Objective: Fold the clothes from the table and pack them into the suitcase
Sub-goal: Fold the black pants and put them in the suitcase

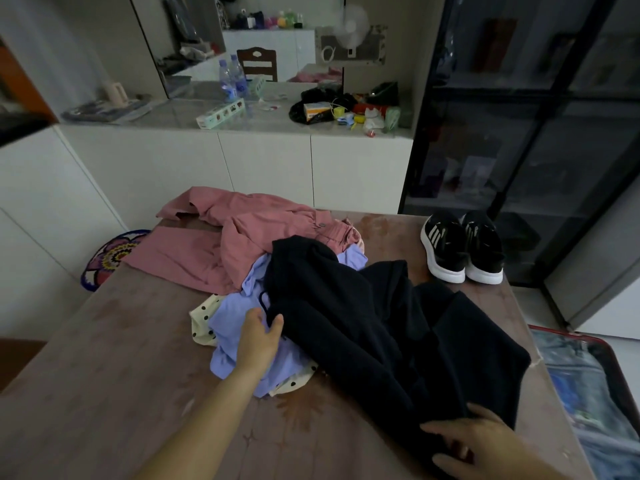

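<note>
Nearest the camera, at the lower right, the person's right hand (485, 445) has its fingers curled onto the near end of a dark garment (381, 327), gripping the cloth at the front edge of the table (121, 358).

The step in hand appears to be drawing this garment off the pile so that it can be laid flat and folded. To do it well, both ends should probably be held and lifted together. That way the dark cloth comes away without dragging the clothes beneath it. It then needs a bare stretch of table where it can be smoothed before the first fold.

The left hand (259, 337) reaches in from the lower left. Its thumb stands apart from its fingers at the far edge of the dark garment, beside a thin cord loop. It touches the cloth, but whether it pinches it cannot be told.

Under that hand lies a lilac garment (235, 327), and under that a cream garment with black dots (202, 315). Behind them a pink garment (221, 251) spreads over the far left of the table. The dark garment lies on top, running diagonally from the pile towards the right hand.

A pair of black and white sneakers (462, 247) stands at the far right corner, apart from the clothes. The suitcase (568, 332) lies open below the table's right edge, with nothing from the table in it yet.
</note>
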`<action>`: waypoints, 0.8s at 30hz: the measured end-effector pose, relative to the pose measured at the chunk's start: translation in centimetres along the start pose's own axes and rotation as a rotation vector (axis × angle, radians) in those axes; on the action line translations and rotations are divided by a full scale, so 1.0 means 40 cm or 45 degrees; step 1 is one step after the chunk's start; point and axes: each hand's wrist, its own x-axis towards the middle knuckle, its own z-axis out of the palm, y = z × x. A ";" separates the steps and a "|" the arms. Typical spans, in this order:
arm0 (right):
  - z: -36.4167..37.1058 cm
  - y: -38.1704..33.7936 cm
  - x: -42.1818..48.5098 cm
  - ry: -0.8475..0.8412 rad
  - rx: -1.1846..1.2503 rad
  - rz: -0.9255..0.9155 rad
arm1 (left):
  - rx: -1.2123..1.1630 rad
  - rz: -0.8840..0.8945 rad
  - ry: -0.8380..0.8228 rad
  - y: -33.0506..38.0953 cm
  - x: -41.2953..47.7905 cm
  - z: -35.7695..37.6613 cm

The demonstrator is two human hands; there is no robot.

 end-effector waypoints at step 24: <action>-0.075 -0.183 0.389 0.641 0.945 0.068 | 0.109 0.275 -0.238 0.097 0.039 -0.092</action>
